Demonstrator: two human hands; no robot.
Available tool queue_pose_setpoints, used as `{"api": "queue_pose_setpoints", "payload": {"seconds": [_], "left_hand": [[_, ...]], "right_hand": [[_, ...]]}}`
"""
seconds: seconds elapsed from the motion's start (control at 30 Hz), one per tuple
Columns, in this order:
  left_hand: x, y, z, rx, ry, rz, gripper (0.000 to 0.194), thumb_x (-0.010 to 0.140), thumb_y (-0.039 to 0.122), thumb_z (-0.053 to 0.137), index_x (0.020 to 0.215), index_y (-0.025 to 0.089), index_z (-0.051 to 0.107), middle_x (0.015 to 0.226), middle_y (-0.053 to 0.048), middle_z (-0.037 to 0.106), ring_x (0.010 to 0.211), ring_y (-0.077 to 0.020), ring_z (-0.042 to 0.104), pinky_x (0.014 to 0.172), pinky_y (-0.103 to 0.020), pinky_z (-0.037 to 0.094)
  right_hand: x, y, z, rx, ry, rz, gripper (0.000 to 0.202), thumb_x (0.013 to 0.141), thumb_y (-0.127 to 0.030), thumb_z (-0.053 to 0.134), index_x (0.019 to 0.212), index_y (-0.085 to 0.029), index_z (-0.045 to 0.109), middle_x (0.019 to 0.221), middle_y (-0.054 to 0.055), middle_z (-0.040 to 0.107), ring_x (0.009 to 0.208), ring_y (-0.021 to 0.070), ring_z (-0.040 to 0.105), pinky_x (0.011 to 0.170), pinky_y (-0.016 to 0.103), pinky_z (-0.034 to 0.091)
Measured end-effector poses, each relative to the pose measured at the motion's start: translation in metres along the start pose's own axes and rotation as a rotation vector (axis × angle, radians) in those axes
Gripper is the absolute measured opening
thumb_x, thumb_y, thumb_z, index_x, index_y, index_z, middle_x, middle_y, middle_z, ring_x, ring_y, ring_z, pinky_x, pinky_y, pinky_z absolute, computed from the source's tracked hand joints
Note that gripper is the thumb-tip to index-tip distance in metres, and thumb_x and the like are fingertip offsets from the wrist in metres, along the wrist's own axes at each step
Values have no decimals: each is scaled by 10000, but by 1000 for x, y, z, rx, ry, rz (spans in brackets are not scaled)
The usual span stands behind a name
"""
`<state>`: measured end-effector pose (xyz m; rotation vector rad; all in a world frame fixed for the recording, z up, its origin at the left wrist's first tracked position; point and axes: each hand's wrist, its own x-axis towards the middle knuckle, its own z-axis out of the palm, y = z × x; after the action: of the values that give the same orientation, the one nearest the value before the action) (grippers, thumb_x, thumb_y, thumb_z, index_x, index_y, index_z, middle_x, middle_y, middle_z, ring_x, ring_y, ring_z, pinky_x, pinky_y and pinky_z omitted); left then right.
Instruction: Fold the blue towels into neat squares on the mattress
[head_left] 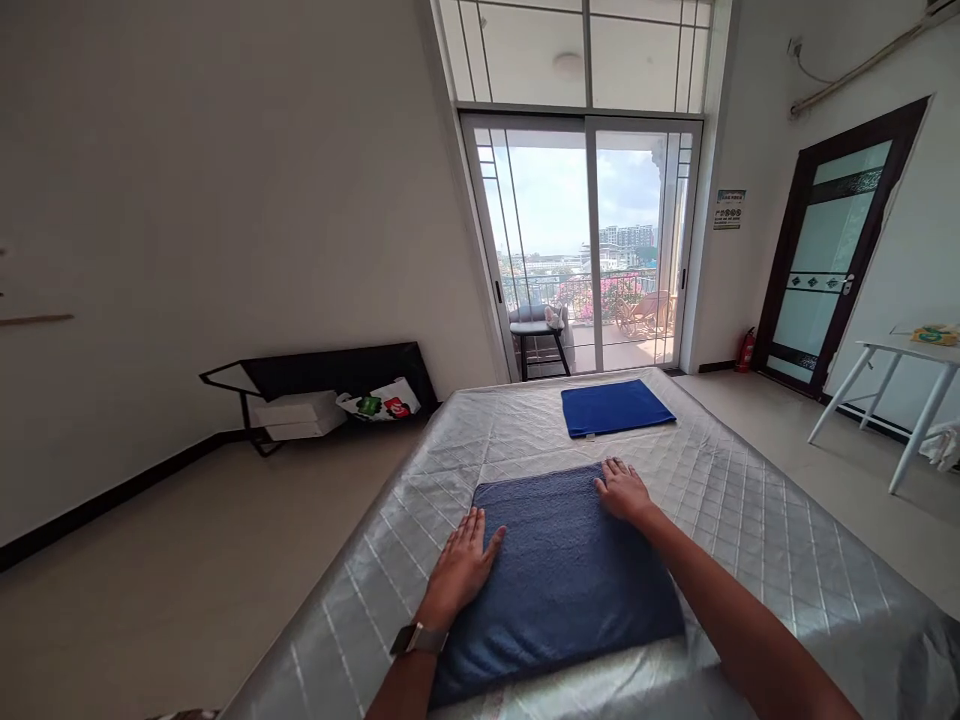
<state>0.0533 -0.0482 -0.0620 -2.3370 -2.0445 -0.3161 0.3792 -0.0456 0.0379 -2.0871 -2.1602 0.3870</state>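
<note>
While the left hand [459,568] rests flat at 10 o'clock on the towel [562,580] and the right hand [624,492] at 1, both spread out and gripping nothing, my guess is they're pinning it smooth on the cover [757,505]. Blue cloth [616,408] sits apart, off towards 1 o'clock.

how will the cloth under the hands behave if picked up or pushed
The cloth will probably flop, given the soft ripples near its lower edge. It looks thin, so likely light. It may slide on the shiny quilted cover.
</note>
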Motion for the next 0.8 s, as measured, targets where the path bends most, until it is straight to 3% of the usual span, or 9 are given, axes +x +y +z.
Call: {"api": "queue_pose_setpoints", "payload": {"seconds": [0.13,0.2,0.3,0.4,0.5,0.6,0.7,0.8], "left_hand": [[-4,-8,-3,11,-41,-16,794,1011,575,204,1543,10,374,1621,-218,356,1512,-293,340,1233,-455,305],[-10,-2,-10,8,-20,5,762,1021,556,210,1533,23,398,1604,-219,393,1502,-297,360,1224,-476,327],[-23,30,-22,-20,76,152,681,1041,529,228,1563,117,379,1635,-154,371,1524,-275,316,1227,-486,335],[-26,82,-28,-38,82,411,622,1051,504,286,1608,227,292,1678,-71,299,1549,-245,251,1238,-454,331],[-1,132,-24,-32,47,590,603,1062,463,295,1619,235,252,1667,-84,324,1541,-246,273,1229,-460,348],[41,164,-13,-3,31,679,570,1075,370,255,1614,186,255,1645,-145,353,1533,-273,289,1220,-519,347],[71,178,0,42,12,669,549,1065,270,241,1605,182,284,1629,-154,382,1529,-290,297,1221,-553,330],[76,176,8,87,-20,564,541,1061,276,243,1585,183,343,1615,-143,412,1516,-293,331,1226,-540,324]], "right_hand": [[6,5,18,54,45,11,674,1039,-421,246,1617,-76,231,1688,113,199,1575,187,110,1254,387,109],[7,6,25,80,72,6,670,1035,-423,248,1617,-90,245,1684,112,206,1574,192,117,1254,395,98],[10,6,31,118,82,-9,671,1030,-415,257,1611,-78,263,1680,121,211,1574,203,123,1256,402,90],[12,5,32,150,91,-17,669,1029,-406,253,1607,-68,271,1676,130,216,1574,215,128,1259,415,93],[12,6,33,165,109,-22,662,1027,-380,249,1604,-57,272,1673,141,229,1573,221,133,1260,428,105],[10,8,33,154,94,-49,665,1007,-337,298,1602,-43,267,1676,148,221,1575,223,118,1263,420,111],[10,9,34,143,72,-66,664,989,-300,319,1604,-56,272,1682,132,206,1575,221,115,1266,411,98],[11,8,34,149,68,-55,649,996,-292,288,1603,-61,280,1682,123,206,1574,213,120,1267,407,82]]}}
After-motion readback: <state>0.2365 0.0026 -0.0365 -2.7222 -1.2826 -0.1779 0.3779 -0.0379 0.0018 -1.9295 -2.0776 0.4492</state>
